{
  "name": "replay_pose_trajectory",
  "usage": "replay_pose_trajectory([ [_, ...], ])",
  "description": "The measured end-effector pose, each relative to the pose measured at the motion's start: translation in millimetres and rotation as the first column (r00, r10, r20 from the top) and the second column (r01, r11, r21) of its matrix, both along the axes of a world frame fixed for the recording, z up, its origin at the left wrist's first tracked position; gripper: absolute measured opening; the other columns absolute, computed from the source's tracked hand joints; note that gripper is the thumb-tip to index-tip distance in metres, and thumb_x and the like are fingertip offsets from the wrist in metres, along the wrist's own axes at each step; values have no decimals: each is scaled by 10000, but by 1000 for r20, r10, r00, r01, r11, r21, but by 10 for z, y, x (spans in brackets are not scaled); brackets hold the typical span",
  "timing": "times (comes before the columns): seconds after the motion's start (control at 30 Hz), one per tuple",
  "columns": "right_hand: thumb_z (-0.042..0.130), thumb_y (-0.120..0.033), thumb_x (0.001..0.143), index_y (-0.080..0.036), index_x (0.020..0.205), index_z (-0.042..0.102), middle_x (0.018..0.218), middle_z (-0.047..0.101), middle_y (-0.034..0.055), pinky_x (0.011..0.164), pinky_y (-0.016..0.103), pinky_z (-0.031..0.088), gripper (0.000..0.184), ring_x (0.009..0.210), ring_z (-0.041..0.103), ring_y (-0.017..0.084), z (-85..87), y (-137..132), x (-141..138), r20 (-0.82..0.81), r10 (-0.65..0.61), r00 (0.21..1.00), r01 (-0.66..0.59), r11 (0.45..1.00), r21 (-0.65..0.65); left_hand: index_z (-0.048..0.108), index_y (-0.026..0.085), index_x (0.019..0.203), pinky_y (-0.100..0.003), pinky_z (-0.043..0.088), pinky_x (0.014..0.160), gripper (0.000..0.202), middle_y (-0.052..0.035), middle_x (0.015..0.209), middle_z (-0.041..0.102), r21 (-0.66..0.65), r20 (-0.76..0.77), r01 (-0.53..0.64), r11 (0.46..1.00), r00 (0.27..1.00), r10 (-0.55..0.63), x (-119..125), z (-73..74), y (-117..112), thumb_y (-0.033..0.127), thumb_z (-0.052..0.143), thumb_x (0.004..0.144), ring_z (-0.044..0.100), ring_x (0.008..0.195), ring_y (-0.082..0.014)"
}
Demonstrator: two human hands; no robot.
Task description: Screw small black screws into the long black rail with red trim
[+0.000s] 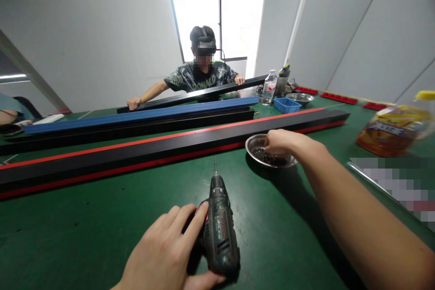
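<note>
Black drill (222, 231) is tight in the left hand (163, 247), and right hand (280, 142) dips past the edge of the bowl (250, 152), grip hidden

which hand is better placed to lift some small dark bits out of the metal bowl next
Probably the right: the right hand is down in the metal bowl, at the small dark bits, while the left hand is holding the drill, farther from the bowl.

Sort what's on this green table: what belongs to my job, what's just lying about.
Likely in the job:
drill, in your left hand
bowl of small dark pieces, your right hand in it
black bar with red edges, nearby

Probably just lying about:
clear bottle
blue basket
bottle of amber liquid
</note>
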State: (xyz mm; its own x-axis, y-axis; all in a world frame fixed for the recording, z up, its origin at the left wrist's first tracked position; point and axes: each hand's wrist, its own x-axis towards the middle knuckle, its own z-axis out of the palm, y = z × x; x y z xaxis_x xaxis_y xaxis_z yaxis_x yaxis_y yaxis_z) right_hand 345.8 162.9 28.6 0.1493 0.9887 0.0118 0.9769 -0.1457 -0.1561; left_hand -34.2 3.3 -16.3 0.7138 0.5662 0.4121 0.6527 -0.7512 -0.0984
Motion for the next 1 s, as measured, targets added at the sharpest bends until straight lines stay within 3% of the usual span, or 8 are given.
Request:
replay_pose_trajectory([
  [0.03,851,-219,725,-172,759,825,744,753,133,667,332,532,64,692,727,254,60,-16,-35,25,-3,1000,4,998,-64,596,137,1440,-386,635,809,913,-146,1203,749,3,1,-1,1000,1000,1,-2,-1,0,787,723,812,738,983,-297],
  [0.1,822,-267,796,-186,891,857,875,781,151,723,338,535,130,796,743,271,186,-56,-133,45,-2,999,5,997,-73,594,133,1436,-388,633,811,909,-145,1201,749,4,-1,0,1000,1000,0,-7,-1,0,784,722,816,737,977,-294],
  [0.2,807,-290,830,-218,921,869,908,792,134,749,327,527,131,844,737,272,324,-109,-319,4,53,999,-53,994,90,594,127,1428,-390,627,816,900,-141,1200,747,9,-7,25,1000,1000,-25,-17,0,2,782,718,823,733,950,-283],
  [0.33,729,-331,918,-192,848,860,842,791,135,734,312,509,203,797,727,257,349,-144,-603,-96,194,976,-175,968,180,582,121,1441,-378,616,783,929,-137,1198,747,41,-10,46,998,999,-46,-31,-1,5,797,711,818,719,900,-267],
  [0.43,681,-335,956,-183,843,854,831,801,125,726,300,504,257,788,734,251,247,-151,-826,-172,283,944,-248,948,200,578,99,1440,-374,610,755,950,-145,1189,743,55,-19,55,997,998,-54,-41,-6,5,800,711,813,713,886,-265],
  [0.6,639,-250,961,-181,1016,862,1018,831,120,835,287,522,239,948,767,253,-80,-141,-1107,-228,338,913,-282,928,244,582,86,1428,-374,604,735,991,-143,1155,739,68,-24,64,996,998,-63,-32,-7,23,822,725,781,708,870,-264],
  [1.0,641,-285,995,-183,974,851,1005,834,104,882,311,534,235,955,777,253,-626,-118,-1295,-487,242,839,-68,935,347,582,100,1419,-379,592,728,1006,-134,1137,742,71,-33,47,996,998,-45,18,-7,7,863,694,774,704,859,-264],
])
